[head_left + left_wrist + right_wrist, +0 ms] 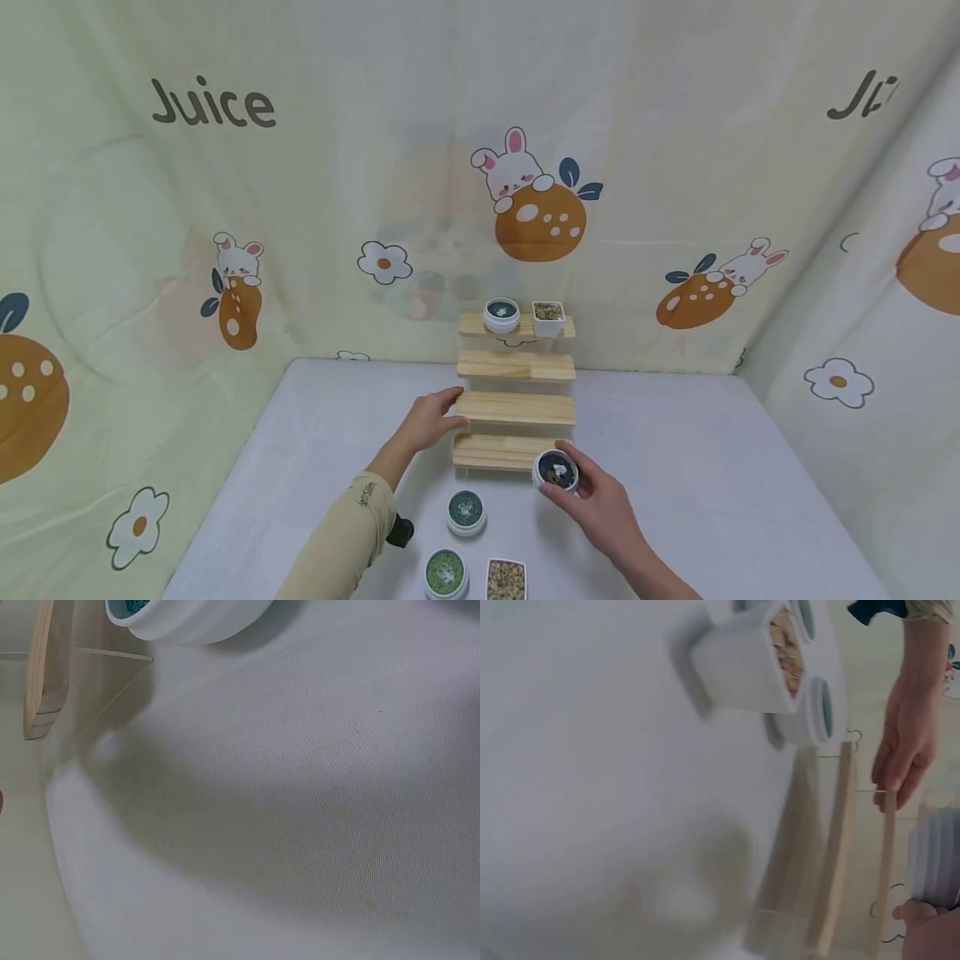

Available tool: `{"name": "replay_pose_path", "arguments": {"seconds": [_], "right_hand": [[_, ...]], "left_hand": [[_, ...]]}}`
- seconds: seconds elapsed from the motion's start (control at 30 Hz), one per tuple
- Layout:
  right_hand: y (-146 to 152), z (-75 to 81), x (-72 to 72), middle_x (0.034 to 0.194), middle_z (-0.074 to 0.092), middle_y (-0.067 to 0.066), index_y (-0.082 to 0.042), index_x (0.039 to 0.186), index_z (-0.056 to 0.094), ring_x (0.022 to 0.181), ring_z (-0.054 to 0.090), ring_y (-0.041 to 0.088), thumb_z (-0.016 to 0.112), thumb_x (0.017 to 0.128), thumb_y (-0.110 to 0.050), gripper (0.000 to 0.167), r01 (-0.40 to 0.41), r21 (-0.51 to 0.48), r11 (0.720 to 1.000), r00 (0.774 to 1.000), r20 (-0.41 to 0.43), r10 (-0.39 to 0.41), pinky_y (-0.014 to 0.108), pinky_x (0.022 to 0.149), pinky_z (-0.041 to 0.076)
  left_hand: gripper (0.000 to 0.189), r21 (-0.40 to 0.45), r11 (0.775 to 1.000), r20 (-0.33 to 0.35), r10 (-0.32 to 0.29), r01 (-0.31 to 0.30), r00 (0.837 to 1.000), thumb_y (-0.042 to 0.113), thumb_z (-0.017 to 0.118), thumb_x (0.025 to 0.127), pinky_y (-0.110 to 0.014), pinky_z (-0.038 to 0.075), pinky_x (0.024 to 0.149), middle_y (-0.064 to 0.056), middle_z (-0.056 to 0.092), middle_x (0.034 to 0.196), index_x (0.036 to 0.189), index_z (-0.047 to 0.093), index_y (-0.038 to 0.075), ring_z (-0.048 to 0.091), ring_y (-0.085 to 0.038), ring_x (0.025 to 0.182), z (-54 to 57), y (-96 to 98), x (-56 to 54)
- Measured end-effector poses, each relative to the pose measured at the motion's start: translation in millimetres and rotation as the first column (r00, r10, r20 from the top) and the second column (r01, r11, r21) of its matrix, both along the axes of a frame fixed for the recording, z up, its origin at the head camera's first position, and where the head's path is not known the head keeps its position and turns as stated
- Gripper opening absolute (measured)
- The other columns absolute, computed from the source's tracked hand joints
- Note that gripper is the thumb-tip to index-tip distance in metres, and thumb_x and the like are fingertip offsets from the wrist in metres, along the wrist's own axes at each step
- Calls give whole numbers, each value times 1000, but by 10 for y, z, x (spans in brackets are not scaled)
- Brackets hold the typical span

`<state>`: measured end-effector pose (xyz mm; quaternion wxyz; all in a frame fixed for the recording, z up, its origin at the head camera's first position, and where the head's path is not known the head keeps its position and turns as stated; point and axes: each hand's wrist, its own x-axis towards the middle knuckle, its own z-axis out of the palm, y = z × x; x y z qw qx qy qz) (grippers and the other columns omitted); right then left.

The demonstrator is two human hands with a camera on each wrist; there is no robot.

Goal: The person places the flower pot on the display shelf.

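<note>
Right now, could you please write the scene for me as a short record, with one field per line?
left hand: holds the left end of the wooden stand, at the third step from the top
right hand: holds a dark-topped pot
held pot position: by the right end of the lowest step; contact unclear
top step: round pot left, square pot right
table: teal-topped pot, green-topped pot, square pot of tan bits

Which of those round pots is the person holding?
The blackish-filled round pot, in the right hand; the teal-filled pot and green-filled pot stand on the table, the fourth pot on the top shelf.
</note>
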<state>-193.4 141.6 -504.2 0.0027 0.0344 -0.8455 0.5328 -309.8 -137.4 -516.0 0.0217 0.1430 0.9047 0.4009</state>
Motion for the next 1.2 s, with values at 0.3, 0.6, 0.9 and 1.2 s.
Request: {"name": "replay_pose_path", "arguments": {"seconds": [0.3, 0.6, 0.9, 1.2], "right_hand": [[-132, 245, -320, 139, 55, 12, -14, 144, 50, 122, 58, 25, 80, 81, -38, 73, 16, 10, 1000, 1000, -20, -16, 35, 93, 55], [-288, 388, -561, 131, 61, 13, -13, 144, 50, 117, 60, 22, 80, 82, -32, 71, 21, -38, 999, 999, -31, -22, 32, 90, 56], [-374, 438, -717, 139, 55, 15, -9, 145, 48, 121, 57, 26, 78, 83, -36, 74, 30, 2, 1000, 999, -45, -30, 42, 98, 52], [-421, 534, -865, 136, 57, 17, -6, 145, 46, 118, 59, 28, 77, 84, -34, 75, 61, 19, 998, 996, -70, -59, 44, 96, 52]], "left_hand": [[61, 2, 1000, -7, -5, 5, 1000, 18, 73, 88, -40, 48, 103, -23, 54, 137, 139, 48, -7, 54, -35, 125, 7, -7, 9], [61, -13, 1000, -5, -13, 13, 1000, 18, 73, 89, -42, 47, 104, -22, 55, 137, 139, 48, -6, 54, -35, 125, 17, -8, 18], [60, -9, 1000, -17, -15, 15, 1000, 18, 73, 89, -42, 47, 103, -23, 55, 136, 138, 49, -7, 55, -35, 124, 4, -15, 11], [61, -16, 1000, -9, -5, 5, 1000, 18, 73, 89, -41, 47, 104, -23, 55, 136, 138, 49, -7, 54, -35, 125, 14, -6, 14]]}}
